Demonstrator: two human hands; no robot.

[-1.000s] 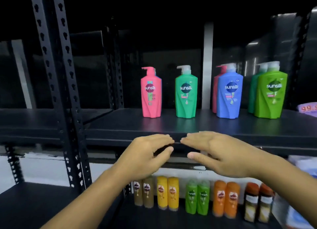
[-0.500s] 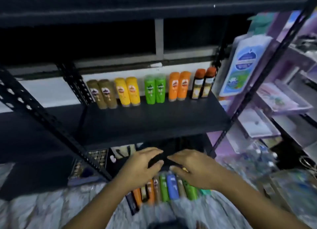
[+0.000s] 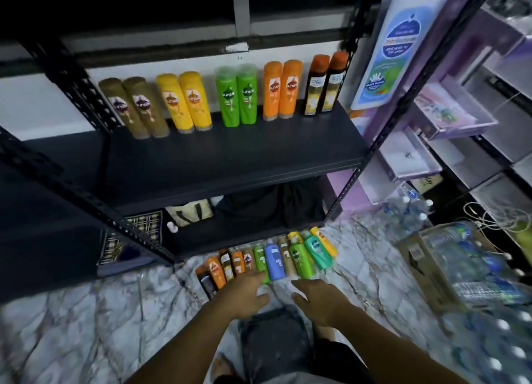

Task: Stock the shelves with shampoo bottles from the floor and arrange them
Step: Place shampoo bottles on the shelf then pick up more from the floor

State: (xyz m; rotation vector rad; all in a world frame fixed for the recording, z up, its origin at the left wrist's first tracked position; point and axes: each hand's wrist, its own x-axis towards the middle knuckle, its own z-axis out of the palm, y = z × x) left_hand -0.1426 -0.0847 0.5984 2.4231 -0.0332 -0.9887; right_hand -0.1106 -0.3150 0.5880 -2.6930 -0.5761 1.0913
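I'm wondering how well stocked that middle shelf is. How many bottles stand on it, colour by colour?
On the shelf:
Olive-brown bottles: 2
Yellow bottles: 2
Green bottles: 2
Orange bottles: 2
Dark bottles with orange caps: 2
Total: 10

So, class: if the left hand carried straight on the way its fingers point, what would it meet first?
Probably the green bottle lying on the floor beside the blue bottle; the left hand looks almost on it, though depth is unclear.
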